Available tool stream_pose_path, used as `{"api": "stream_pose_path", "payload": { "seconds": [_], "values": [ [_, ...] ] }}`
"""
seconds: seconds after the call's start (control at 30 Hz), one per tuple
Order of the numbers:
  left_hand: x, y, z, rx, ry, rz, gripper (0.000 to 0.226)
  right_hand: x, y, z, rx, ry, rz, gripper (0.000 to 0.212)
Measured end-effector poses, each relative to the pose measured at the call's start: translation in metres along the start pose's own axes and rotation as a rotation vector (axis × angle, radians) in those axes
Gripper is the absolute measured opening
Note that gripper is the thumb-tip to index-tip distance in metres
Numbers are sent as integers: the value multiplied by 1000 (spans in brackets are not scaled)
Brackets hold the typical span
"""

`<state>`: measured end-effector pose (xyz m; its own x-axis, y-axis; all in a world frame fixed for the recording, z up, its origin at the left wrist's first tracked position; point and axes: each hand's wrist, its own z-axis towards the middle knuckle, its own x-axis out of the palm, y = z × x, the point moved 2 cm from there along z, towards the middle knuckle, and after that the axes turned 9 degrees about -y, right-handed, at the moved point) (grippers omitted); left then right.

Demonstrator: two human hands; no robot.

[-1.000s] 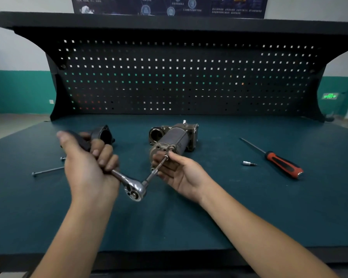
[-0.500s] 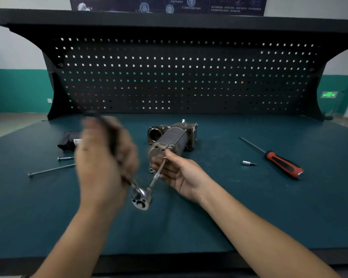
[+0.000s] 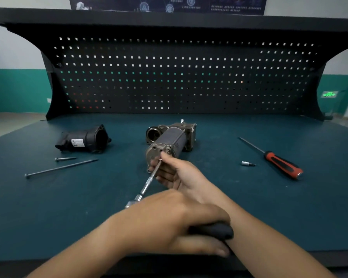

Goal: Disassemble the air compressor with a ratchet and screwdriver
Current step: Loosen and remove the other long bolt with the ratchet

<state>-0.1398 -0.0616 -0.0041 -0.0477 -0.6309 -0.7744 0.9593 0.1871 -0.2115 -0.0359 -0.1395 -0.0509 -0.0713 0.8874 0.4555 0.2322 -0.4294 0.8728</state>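
The air compressor (image 3: pixel 170 138), a grey metal cylinder with a block at its far end, lies mid-bench, round end face toward me. My right hand (image 3: pixel 177 173) pinches the ratchet's extension bar (image 3: pixel 149 182) where its tip meets a bolt on that face. My left hand (image 3: pixel 169 221) grips the ratchet's black handle (image 3: pixel 213 230) low and to the right, over my right forearm; the ratchet head is mostly hidden behind this hand. A red-and-black screwdriver (image 3: pixel 279 163) lies at the right.
A removed black housing (image 3: pixel 84 139) lies at the left, with a short bolt (image 3: pixel 65 158) and a long bolt (image 3: pixel 60 167) in front of it. A small socket bit (image 3: pixel 247 163) rests near the screwdriver. The pegboard (image 3: pixel 179 77) closes the bench's back.
My left hand swung the ratchet handle from the upper left down and across to the lower right. My right hand stayed on the extension bar. The compressor did not move.
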Motion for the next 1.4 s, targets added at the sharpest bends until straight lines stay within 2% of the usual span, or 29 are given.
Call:
{"api": "stream_pose_path", "payload": {
  "seconds": [0.03,0.07,0.17,0.23,0.33,0.4,0.47,0.53,0.6,0.63,0.7,0.73,0.77,0.83,0.87,0.93,1.0,1.03,1.1,1.13,1.2,1.27,1.33,1.4],
  "values": [
    [-3,-1,1,-4,-86,-80,26,-1,0,-1,-1,8,9,18],
    [-7,-1,0,-22,-240,-152,24,-2,0,-2,-9,20,23,17],
    [-33,4,-5,-201,-879,-458,17,0,0,-2,-3,26,52,18],
    [-45,13,-6,-352,-1187,-687,31,2,1,-2,27,40,72,21],
    [-61,27,-9,-545,-1450,-896,38,1,3,-1,50,52,131,28],
    [-70,34,-9,-585,-1506,-1025,38,0,3,-2,45,65,136,32],
    [-73,37,-3,-569,-1428,-1050,39,1,3,-2,39,57,116,31],
    [-73,35,8,-512,-1194,-896,39,3,2,-1,34,37,80,28],
    [-65,19,20,-284,-787,-586,29,3,2,-1,16,19,66,26],
    [-53,8,23,-150,-512,-417,23,3,2,-1,7,16,67,26],
    [-25,1,17,16,-48,-114,27,2,2,0,13,17,72,29],
    [-15,0,12,58,89,-11,30,1,1,2,13,11,47,28],
    [-10,1,8,92,136,44,32,1,0,2,9,3,16,25],
    [-12,1,4,110,28,-14,31,2,-2,3,2,-1,5,19],
    [-17,1,4,82,-113,-116,28,1,-2,4,-6,10,8,17],
    [-37,5,5,-129,-581,-466,18,1,-1,2,-7,7,19,21],
    [-56,19,4,-364,-1051,-851,29,-1,-1,2,2,-4,38,33],
    [-63,26,2,-441,-1204,-978,34,-1,0,1,5,2,58,32],
    [-77,37,2,-533,-1396,-1127,35,0,2,-2,6,6,92,26],
    [-81,39,3,-563,-1424,-1176,35,1,2,-2,11,8,107,25],
    [-81,39,6,-577,-1371,-1133,36,2,3,-4,37,30,138,29],
    [-74,32,8,-509,-1181,-935,33,2,3,-4,47,47,148,32],
    [-64,18,9,-291,-870,-644,20,3,3,-5,34,25,128,30],
    [-45,3,8,-60,-399,-334,18,4,1,-4,36,0,104,24]
  ]
}}
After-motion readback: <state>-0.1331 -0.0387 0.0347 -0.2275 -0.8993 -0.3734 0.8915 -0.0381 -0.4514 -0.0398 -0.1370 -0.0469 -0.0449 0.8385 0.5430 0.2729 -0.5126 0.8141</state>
